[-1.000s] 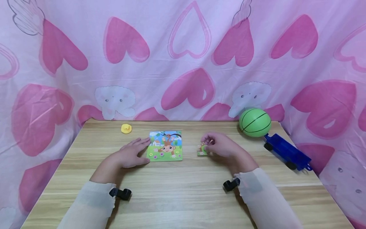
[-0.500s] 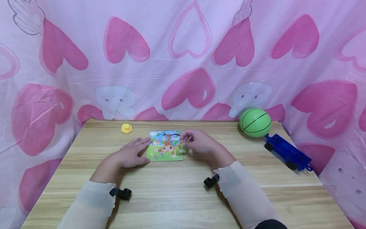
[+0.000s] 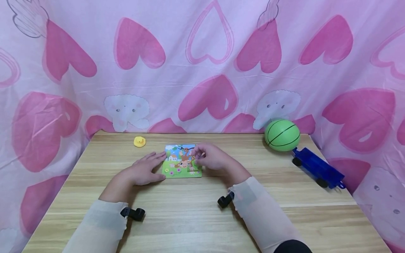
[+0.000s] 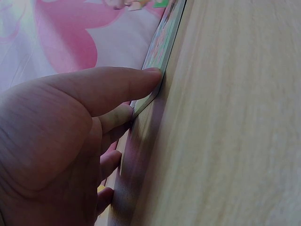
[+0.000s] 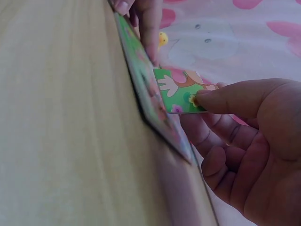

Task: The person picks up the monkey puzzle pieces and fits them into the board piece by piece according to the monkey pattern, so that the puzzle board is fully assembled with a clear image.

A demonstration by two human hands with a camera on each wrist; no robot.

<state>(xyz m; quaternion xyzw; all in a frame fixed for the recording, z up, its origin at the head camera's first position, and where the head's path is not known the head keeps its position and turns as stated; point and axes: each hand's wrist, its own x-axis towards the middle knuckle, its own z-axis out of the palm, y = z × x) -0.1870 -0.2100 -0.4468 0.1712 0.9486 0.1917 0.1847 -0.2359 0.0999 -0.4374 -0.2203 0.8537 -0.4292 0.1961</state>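
A flat square puzzle board point(image 3: 172, 168) with a monkey picture lies on the wooden table. My left hand point(image 3: 146, 170) rests at its left edge, fingers fairly straight, with the thumb point(image 4: 117, 84) touching the near left corner. Over the board's right side, my right hand point(image 3: 211, 156) pinches a small puzzle piece point(image 5: 181, 94) between thumb and fingers. That piece is green with a pale paw and flowers, and in the right wrist view it stands tilted close over the board's surface. The fingers cover part of the picture in the head view.
A yellow toy duck point(image 3: 139, 142) sits behind my left hand. At the back right stands a green ball point(image 3: 282, 135), with a blue toy trailer point(image 3: 317, 168) on black wheels beside it. A pink heart-patterned curtain point(image 3: 205, 95) hangs along the table's far edge.
My right hand has carried the puzzle piece leftward from the table beside the board to over the board's right side. The left hand and the board have stayed in place.
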